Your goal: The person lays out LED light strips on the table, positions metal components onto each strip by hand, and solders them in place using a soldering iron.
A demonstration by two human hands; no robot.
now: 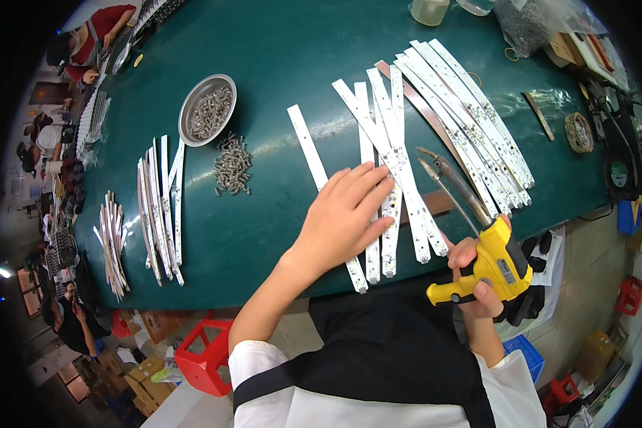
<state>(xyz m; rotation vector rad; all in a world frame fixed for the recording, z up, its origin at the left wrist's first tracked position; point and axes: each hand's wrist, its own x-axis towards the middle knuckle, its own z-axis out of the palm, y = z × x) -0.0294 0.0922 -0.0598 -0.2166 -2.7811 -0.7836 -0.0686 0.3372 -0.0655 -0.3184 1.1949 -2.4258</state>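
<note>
My left hand [344,215] lies with its fingers stretched out over several white LED circuit strips [408,192], which cross one another near the table's front edge. Whether it presses on one strip in particular I cannot tell. In my right hand [483,305] is a yellow and black soldering gun [505,258]. Its metal tip and thin feed tube point away from me, above the strips. Beyond the gun, more white strips [464,118] lie side by side in a fan. A brown bar [429,205] lies beneath the crossed strips.
On the green table [264,64], a metal bowl [190,128] holds small metal parts, with a loose pile [232,165] beside it. Two strip bundles [165,214] [111,246] lie at left. A small round basket [578,133] stands at right. A red stool [203,357] is below the edge; other people work at far left.
</note>
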